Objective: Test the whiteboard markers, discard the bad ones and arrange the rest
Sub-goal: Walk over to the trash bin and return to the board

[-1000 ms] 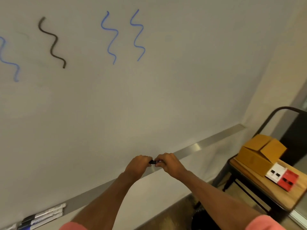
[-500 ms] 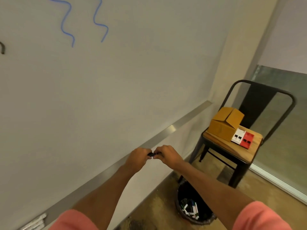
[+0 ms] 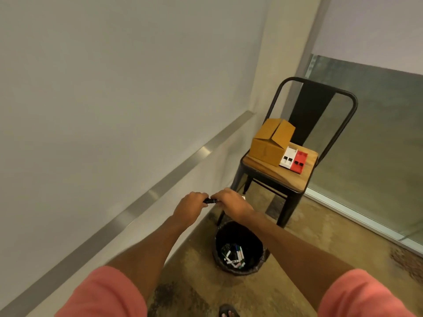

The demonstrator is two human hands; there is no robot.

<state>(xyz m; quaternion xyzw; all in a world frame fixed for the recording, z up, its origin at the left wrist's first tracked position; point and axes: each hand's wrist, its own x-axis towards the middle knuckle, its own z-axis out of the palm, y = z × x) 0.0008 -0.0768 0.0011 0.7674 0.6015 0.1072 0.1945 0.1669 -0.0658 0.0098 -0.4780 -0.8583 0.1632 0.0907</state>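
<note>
Left hand [image 3: 190,205] and right hand [image 3: 231,203] each grip an end of the marker [image 3: 209,200]; best, it seems, to snap the cap tight, then release squarely over the bin [image 3: 243,232].

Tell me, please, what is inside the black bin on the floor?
The black bin holds a loose pile of markers, mostly white barrels with dark caps. Anything beneath the pile is covered, and their number is too small to tell.
</note>
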